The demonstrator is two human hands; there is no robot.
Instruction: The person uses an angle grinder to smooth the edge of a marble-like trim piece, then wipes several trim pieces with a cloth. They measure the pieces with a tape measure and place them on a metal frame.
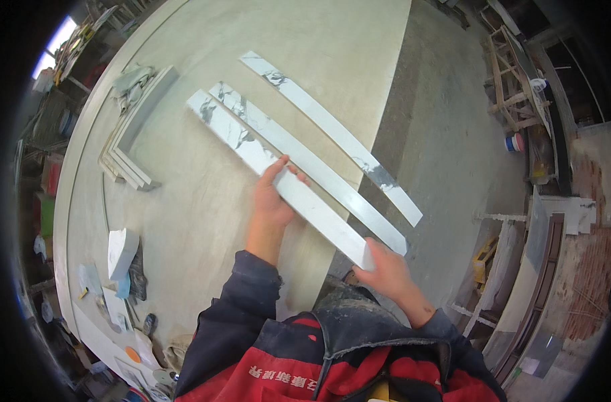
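A long white strip with grey marbling (235,135), marble or marble-look tile, is held at a slant in both hands. My left hand (275,198) grips it around the middle, thumb on top and fingertips showing at the far edge. Its near right end sits in my right hand (386,266). Right beside it runs a second marbled strip (315,161), with a cut corner at its near end. Farther off, a third, narrower strip (330,125) lies across the pale table's edge, its near end over the darker floor.
At the left of the pale table (200,211) lie angled pale profiles (139,130) with a cloth (134,83) on them. A white block (122,254), a black bag and small tools lie nearer. To the right stand a wooden trestle (506,80), a bucket (514,142) and slab racks.
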